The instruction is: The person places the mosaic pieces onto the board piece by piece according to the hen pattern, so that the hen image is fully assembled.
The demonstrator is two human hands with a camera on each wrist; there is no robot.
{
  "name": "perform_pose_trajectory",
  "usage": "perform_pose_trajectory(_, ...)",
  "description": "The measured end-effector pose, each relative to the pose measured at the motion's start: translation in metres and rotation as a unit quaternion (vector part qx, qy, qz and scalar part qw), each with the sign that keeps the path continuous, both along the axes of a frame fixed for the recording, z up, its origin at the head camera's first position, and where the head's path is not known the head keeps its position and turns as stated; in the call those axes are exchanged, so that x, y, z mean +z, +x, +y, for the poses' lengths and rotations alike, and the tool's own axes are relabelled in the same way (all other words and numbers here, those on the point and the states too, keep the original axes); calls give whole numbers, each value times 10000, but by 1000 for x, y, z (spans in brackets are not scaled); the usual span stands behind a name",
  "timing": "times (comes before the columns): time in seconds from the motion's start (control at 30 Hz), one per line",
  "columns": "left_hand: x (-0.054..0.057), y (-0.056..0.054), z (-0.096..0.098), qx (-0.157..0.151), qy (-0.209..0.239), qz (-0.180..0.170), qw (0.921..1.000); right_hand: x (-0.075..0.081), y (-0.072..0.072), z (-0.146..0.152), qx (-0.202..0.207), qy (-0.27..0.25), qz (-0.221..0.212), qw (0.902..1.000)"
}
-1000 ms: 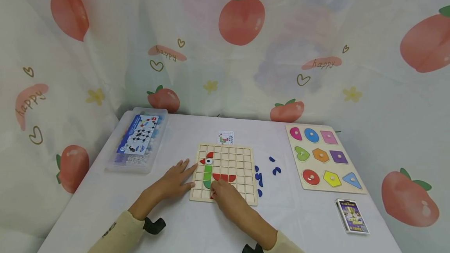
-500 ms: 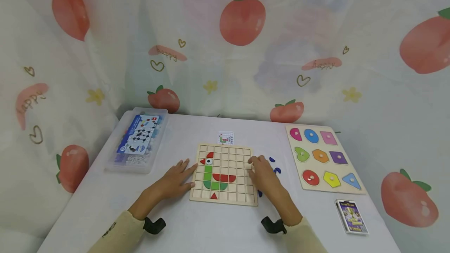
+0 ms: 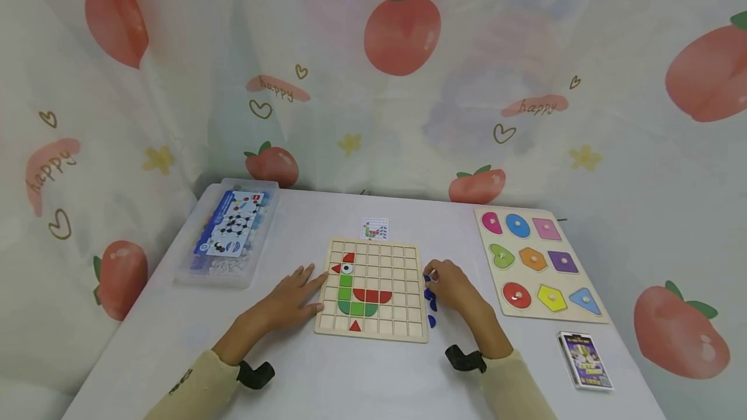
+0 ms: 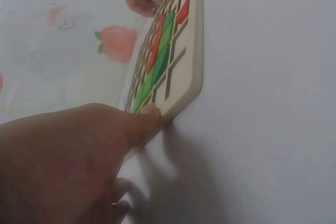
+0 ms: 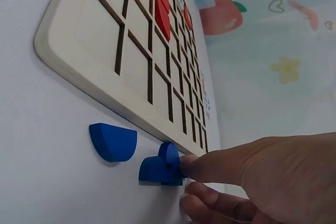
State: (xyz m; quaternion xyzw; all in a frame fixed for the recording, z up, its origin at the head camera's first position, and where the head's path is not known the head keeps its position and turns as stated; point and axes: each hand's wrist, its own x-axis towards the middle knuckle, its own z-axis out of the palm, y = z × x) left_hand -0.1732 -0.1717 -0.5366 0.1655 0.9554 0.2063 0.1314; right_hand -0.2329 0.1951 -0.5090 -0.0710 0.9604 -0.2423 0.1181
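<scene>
A wooden grid board (image 3: pixel 403 329) lies on the table, with red and green pieces (image 3: pixel 357 308) and an eye piece (image 3: pixel 347 268) set in its cells as a bird. My left hand (image 3: pixel 292 300) rests at its left edge, fingers spread; in the left wrist view the thumb (image 4: pixel 144 121) presses on the rim. Just past the right edge, my right hand (image 3: pixel 452 284) reaches down with bent fingers to several blue rounded pieces (image 5: pixel 113 142). The thumb tip (image 5: pixel 190 165) is right at the cluster. I cannot tell whether a piece is pinched.
Behind the board lies a small picture card (image 3: pixel 374 229). A clear plastic case (image 3: pixel 230 232) stands at the left back. To the right are a knob puzzle board (image 3: pixel 539 264) and a boxed card deck (image 3: pixel 585 360).
The right hand has moved from the board's lower middle to the blue pieces at its right, uncovering a green row and a red triangle. The left hand has stayed in place.
</scene>
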Motion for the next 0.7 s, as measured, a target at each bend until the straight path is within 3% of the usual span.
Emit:
perform_pose_trajectory(0.47, -2, -2, 0, -18, 32, 101, 9999, -8, -3, 3, -399, -172, 410, 9982)
perform_pose_trajectory(0.7, -4, -2, 0, -34, -10, 79, 10000, -1, 9, -18, -596, -470, 585, 9954)
